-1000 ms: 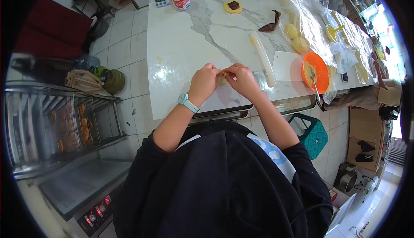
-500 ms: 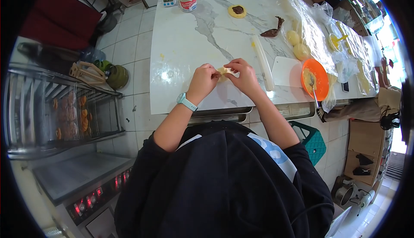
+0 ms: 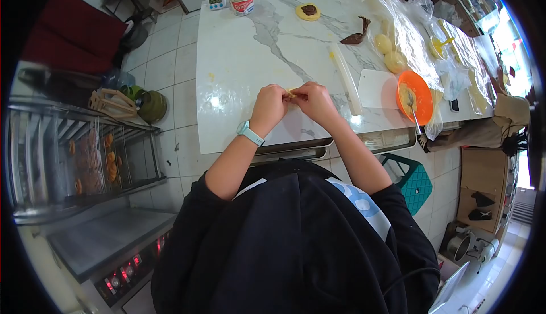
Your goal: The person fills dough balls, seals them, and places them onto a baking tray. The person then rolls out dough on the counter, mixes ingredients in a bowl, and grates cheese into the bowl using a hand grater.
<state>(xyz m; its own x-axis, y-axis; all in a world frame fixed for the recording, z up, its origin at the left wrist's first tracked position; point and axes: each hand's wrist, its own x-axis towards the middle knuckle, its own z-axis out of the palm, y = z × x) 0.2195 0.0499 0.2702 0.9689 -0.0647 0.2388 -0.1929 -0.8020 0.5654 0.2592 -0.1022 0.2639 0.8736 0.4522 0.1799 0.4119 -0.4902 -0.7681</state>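
Between my two hands, just above the near part of the marble-patterned table, is a small piece of pale dough (image 3: 291, 93), mostly hidden by my fingers. My left hand (image 3: 269, 108) pinches its left side, with a light watch on that wrist. My right hand (image 3: 314, 102) pinches the other side, and the fingertips of both hands almost meet. Farther back lies a flat dough round (image 3: 307, 12) with dark brown filling on it. A dark brown piping bag (image 3: 355, 37) rests to its right. The white rolling pin (image 3: 346, 79) lies right of my right hand.
An orange bowl (image 3: 414, 99) with a spoon stands at the right, beside a white board (image 3: 377, 89). Dough balls (image 3: 394, 62) lie by plastic sheeting. A can (image 3: 241, 2) and timer (image 3: 216, 2) stand at the back left. A baking rack (image 3: 85, 160) is left; another person is far right.
My hands have drawn closer together, and the fingers now pinch the dough, so less of it shows. The view has shifted slightly.
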